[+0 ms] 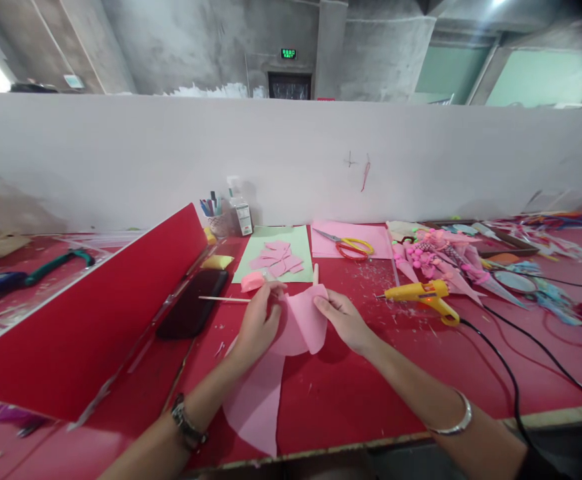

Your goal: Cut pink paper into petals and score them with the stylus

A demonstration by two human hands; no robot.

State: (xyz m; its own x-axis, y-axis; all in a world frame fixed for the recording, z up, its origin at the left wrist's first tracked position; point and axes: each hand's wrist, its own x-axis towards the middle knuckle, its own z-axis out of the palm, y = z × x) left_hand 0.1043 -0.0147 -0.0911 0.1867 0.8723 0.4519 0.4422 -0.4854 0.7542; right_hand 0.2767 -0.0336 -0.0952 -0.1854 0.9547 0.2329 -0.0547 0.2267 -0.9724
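Between my two hands is a piece of pink paper [298, 327], its right side curling over into a partly rolled shape. My left hand [263, 317] grips its upper left edge, with the fingertips partly hidden. On the right edge, my right hand [343, 319] pinches the curled part between thumb and fingers. Another curved pink sheet [258, 403] lies on the red table below my left wrist. A thin stick [225, 299] points out to the left of my left hand, and a salmon-coloured lump [253, 281] sits just beyond it.
A yellow glue gun [423, 297] with a black cord lies at right, near finished pink cones [441, 257]. Scissors [348, 245] rest on pink sheets. Pink scraps [278, 259] cover a green sheet [248, 248]. A dark phone [193, 307] lies beside the upright red board [105, 313].
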